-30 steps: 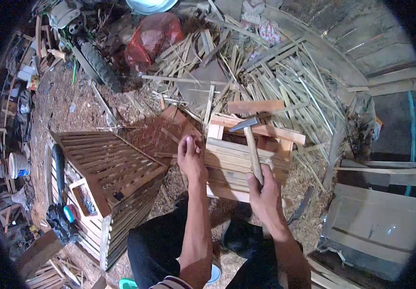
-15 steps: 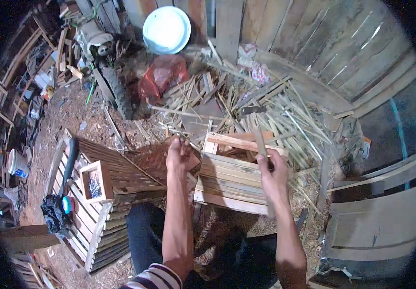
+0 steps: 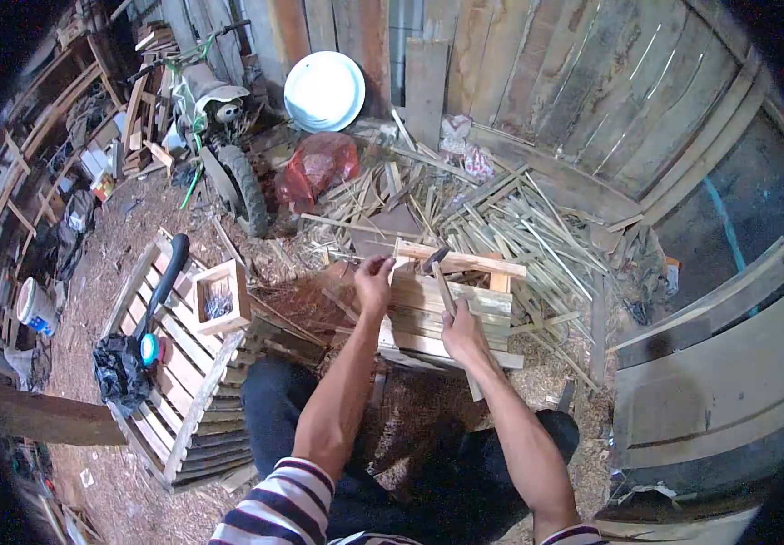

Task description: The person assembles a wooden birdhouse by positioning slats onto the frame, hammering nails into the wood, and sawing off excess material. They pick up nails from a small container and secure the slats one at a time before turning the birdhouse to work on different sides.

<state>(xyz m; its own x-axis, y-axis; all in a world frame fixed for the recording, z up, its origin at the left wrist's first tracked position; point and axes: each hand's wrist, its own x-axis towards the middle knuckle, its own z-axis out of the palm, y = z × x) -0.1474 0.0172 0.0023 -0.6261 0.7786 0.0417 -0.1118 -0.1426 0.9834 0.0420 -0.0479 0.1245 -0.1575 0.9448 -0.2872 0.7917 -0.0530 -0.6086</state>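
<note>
A hammer (image 3: 445, 289) is in my right hand (image 3: 466, 336), gripped by its wooden handle. Its dark head hangs over the top slat of a small slatted wooden crate (image 3: 451, 320), which stands between my knees. At the crate's upper left corner my left hand (image 3: 374, 287) has its fingertips pinched together; anything between them is too small to make out. On a larger slatted crate (image 3: 174, 386) to the left sits a small wooden box (image 3: 236, 307) holding nails (image 3: 218, 303).
Beside the nail box lie a long dark-handled tool (image 3: 167, 277), a black plastic bag (image 3: 121, 371) and a round blue-lidded container (image 3: 148, 350). Loose wood strips (image 3: 537, 236) are heaped behind the crate. A motorbike wheel (image 3: 245, 186), a red bag (image 3: 317, 168) and a white basin (image 3: 324, 93) stand farther back.
My left hand has gone from open in the air to pinched at the crate's corner. The hammer has swung left and tilted, its head now over the top slat. The camera view has shifted.
</note>
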